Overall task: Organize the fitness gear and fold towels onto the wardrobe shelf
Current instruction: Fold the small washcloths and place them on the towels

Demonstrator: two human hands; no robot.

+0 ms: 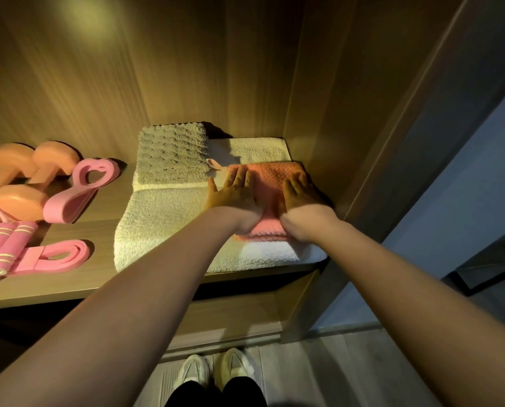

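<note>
- While both palms press down on it, the folded pink towel (270, 177) lies on top of the big white towel (169, 224), at the right end of the wardrobe shelf (78, 277), near the side panel (318, 98).
- left hand (233, 192): flat, palm down, fingers straight and slightly spread on the pink towel's left half. The thumb sticks out left, over the white towel.
- right hand (301, 195): flat, palm down, fingers straight and close together on the pink towel's right half. The heel of the hand is at the towel's near edge.
- Neither hand grips or pinches anything. They sit side by side with a strip of pink showing between them.
- A small hanging loop (213, 164) pokes out at the pink towel's far left corner.
- grey towel (170, 154): folded, ribbed, on the white towel's far left part, just beside the pink one, toward the back of the shelf.
- The white towel is folded into a thick wide pad, its near edge close to the shelf's front lip.
- Left part of the shelf, apart from the towels: two orange dumbbells (19, 177) side by side, partly cut off by the frame edge.
- The pink figure-eight band (81, 192) touches the nearer dumbbell's end.
- The pink jump rope (7, 245), with striped handles, is at the left edge near the front.
- The flat band (54, 257), pink and coiled, is just right of the rope handles, touching them.
- Below the shelf: pale shoes (216, 371) on a grey plank floor (318, 374).
- The whole frame is slightly blurred.
</note>
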